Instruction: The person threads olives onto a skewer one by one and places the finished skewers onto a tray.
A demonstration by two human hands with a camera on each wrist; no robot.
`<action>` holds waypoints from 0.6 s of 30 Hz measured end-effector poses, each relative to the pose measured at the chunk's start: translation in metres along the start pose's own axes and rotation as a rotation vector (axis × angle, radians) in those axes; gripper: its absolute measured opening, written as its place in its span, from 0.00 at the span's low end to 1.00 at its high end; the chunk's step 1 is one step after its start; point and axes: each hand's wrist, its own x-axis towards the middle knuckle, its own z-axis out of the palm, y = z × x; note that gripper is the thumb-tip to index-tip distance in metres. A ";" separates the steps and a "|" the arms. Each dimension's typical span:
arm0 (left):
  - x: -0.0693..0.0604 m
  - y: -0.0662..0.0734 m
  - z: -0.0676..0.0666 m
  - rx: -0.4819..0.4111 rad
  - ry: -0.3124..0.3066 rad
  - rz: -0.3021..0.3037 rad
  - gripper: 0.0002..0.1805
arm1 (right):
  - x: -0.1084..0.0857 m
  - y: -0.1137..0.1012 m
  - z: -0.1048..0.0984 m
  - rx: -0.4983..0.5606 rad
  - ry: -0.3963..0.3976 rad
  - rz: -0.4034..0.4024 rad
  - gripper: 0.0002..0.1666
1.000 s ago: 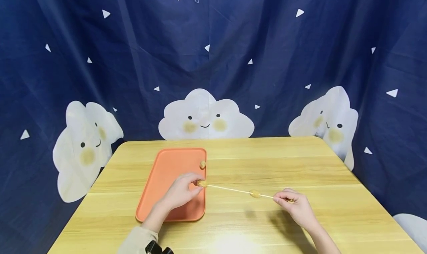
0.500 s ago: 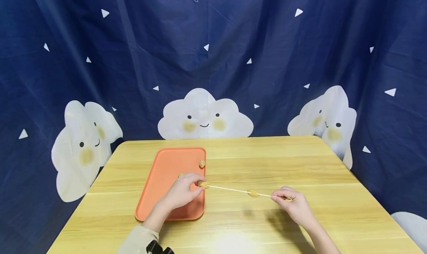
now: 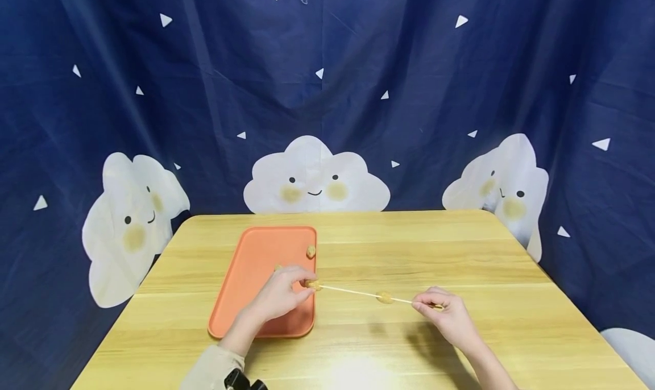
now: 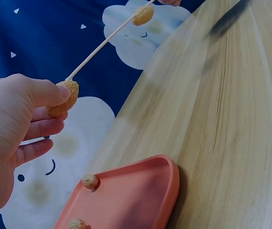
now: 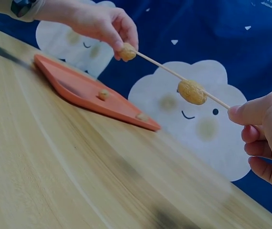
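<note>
Cream-coloured stick (image 3: 350, 291): up off the wood-grain bench (image 3: 409, 253), running straight from one hand to the other
Threaded lump (image 5: 192, 92): tan, wrinkly, on the stick near the right hand, small gap before the fingers
Held lump (image 4: 65, 104): same tan stuff, at the stick's left end; the tip meets it, can't tell how deep it goes tbh
Left hand (image 3: 280, 293): thumb and forefinger clamped on the held lump, other fingers loosely bent, all of it above the tray's right side
Right hand (image 3: 446, 315): thumb and forefinger pinching the stick, rest of the fingers curled in, over bare bench
Orange tray (image 3: 253, 270): flat on the bench's left half, low rim
Tray lumps: two more, so the far lump (image 3: 311, 252) sits by the right rim and the near lump (image 3: 277, 268) is mostly behind the left hand in the head view
Backdrop: navy cloth (image 3: 322, 100), white triangles, smiley clouds (image 3: 309, 205)
</note>
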 end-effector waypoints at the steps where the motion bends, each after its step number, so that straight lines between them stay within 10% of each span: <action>1: 0.000 0.001 0.000 -0.002 -0.002 -0.004 0.11 | 0.000 0.000 0.001 0.003 0.001 0.002 0.05; 18: 0.000 0.004 0.006 -0.019 -0.035 -0.042 0.12 | 0.002 0.000 0.006 0.007 -0.006 0.004 0.06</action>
